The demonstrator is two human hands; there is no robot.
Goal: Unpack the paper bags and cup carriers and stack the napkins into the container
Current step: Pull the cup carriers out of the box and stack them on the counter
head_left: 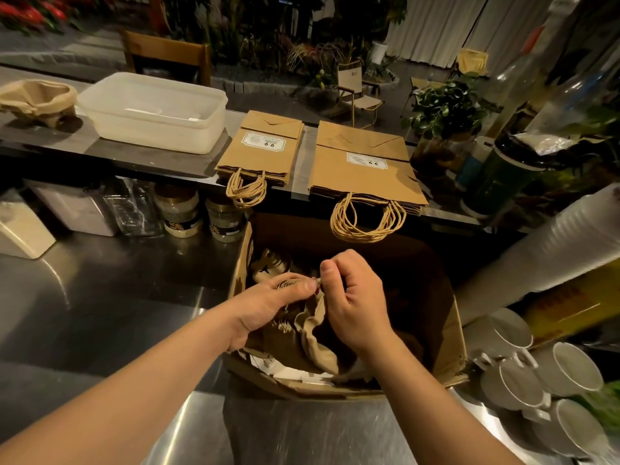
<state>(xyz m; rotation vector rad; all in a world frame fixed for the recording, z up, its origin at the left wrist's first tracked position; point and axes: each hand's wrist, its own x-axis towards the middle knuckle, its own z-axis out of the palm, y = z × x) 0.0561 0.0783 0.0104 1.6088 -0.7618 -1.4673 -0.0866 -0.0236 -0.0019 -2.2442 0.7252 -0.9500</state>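
Head view: both hands work inside an open cardboard box (446,333) on the steel table (100,297). The left hand (268,307) curls its fingers round the upper edge of a moulded pulp cup carrier (315,333) standing in the box, thumb pressed against its rim. The right hand (355,300) meets it at the same edge, thumb and forefinger pinching the carrier's top. Below the wrists, white paper lies at the box's near wall; what it is cannot be told.

Beyond the hands, on a raised shelf (151,156), two flat stacks of brown paper bags lie with twine handles hanging over the edge: the smaller stack (265,149) straight ahead of the left hand, the larger stack (365,166) ahead of the right. Farther left on the shelf sits a translucent plastic container (154,112), and past it another cup carrier (37,99). To the right of the right hand, white cups (536,380) lie on their sides.
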